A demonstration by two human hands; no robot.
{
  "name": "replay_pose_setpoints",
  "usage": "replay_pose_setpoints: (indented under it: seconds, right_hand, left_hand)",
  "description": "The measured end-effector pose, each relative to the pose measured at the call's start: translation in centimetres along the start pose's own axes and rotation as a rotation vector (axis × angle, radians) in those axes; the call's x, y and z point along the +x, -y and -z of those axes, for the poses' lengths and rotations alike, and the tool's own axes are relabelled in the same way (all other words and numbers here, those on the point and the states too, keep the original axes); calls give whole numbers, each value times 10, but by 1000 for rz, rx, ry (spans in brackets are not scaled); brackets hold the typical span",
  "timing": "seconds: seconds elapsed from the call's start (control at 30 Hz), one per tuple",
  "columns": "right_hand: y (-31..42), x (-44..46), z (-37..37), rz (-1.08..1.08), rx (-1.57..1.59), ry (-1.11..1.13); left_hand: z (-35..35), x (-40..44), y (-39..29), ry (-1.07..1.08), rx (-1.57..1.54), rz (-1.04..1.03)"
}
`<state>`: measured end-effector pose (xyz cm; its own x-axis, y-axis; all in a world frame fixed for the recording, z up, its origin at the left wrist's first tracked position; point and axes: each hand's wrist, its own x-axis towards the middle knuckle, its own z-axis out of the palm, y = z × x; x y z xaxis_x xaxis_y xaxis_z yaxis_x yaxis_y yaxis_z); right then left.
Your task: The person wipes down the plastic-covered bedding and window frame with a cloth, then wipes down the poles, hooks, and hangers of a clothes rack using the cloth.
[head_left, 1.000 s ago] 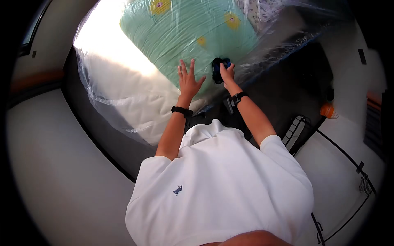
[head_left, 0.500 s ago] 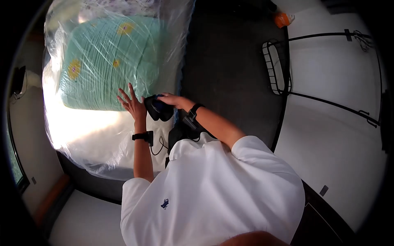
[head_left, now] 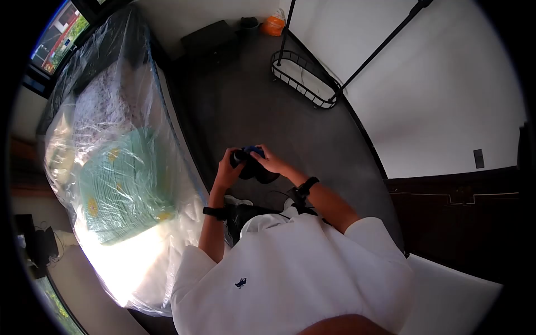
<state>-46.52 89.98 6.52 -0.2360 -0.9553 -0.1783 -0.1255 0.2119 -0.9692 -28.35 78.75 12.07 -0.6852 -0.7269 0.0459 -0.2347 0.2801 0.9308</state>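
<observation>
In front of my body, a dark object with a blue part (head_left: 258,170) is held between both hands over the dark floor. My left hand (head_left: 227,170) wraps round its left side, by a rounded black end. The fingers of my right hand (head_left: 272,161) close on its upper right, near the blue part. What the object is cannot be made out. Each wrist wears a black band with a small device.
To the left is a bed under clear plastic (head_left: 187,209), with a folded green quilt (head_left: 128,187) beneath it. A black-railed rack base (head_left: 304,81), an orange bag (head_left: 273,25) and a dark box (head_left: 209,38) stand ahead. White wall rises at right.
The view has turned away from the bed, which now lies further left. My left hand has left the plastic cover and closed on the dark object that my right hand was holding.
</observation>
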Motion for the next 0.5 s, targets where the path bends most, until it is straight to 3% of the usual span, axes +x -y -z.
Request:
replay_pose_setpoints:
  seconds: [0.03, 0.17, 0.33, 0.43, 0.5]
  right_hand:
    - [-6, -20, 36, 33, 8, -33]
    - [-17, -85, 158, 25, -104, -86]
    - [-1, -124, 251, 8, -86, -166]
    - [-21, -116, 301, 4, -170, -382]
    - [-63, -95, 326, 263, -795, -855]
  left_hand:
    - [-22, 10, -7, 24, -46, 78]
    - [-94, 44, -82, 54, -149, -161]
    - [-167, 69, -172, 258, -245, -263]
    - [-208, 105, -191, 366, -258, -300]
    - [-238, 129, -191, 414, -225, -311]
